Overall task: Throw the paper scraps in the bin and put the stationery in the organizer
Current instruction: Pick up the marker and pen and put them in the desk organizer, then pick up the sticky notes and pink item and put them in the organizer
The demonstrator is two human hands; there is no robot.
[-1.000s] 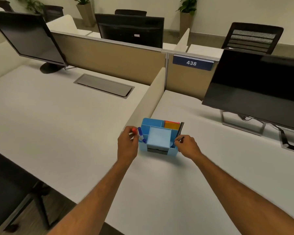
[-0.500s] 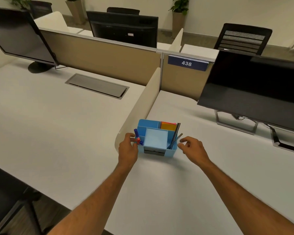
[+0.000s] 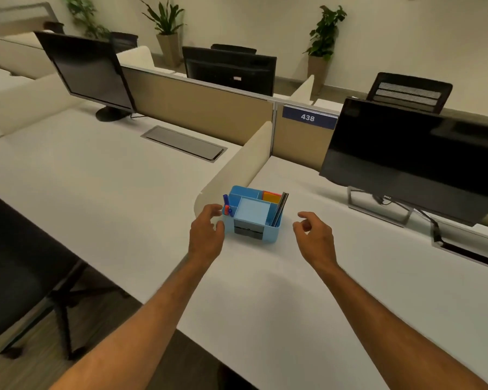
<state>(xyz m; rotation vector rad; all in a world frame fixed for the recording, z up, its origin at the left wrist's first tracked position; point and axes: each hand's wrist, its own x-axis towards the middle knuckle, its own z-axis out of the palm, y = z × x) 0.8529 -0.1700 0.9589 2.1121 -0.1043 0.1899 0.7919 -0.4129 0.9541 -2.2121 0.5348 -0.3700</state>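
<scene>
A light blue organizer [image 3: 271,233] stands on the white desk [image 3: 265,291] at the end of a low divider. Blue and red markers [image 3: 226,205] stand in its left slot. Dark pens [image 3: 281,205] lean in its right slot, beside orange sticky notes [image 3: 271,196] at the back. A pale blue pad [image 3: 250,211] fills the middle. My left hand [image 3: 206,232] hovers just left of the organizer, fingers apart and empty, close to the markers. My right hand [image 3: 314,235] hangs a little to its right, fingers loosely curled, holding nothing. No paper scraps or bin show.
A beige divider [image 3: 237,170] runs back from the organizer to the partition with a "438" sign [image 3: 307,117]. A black monitor [image 3: 406,159] stands at the right, its cable trailing on the desk. Another monitor [image 3: 88,71] stands far left. A black chair [image 3: 17,266] sits at lower left.
My left hand let go of the markers, which now stand in the left slot. My right hand released the pens and drew back to the right. The camera tilted up.
</scene>
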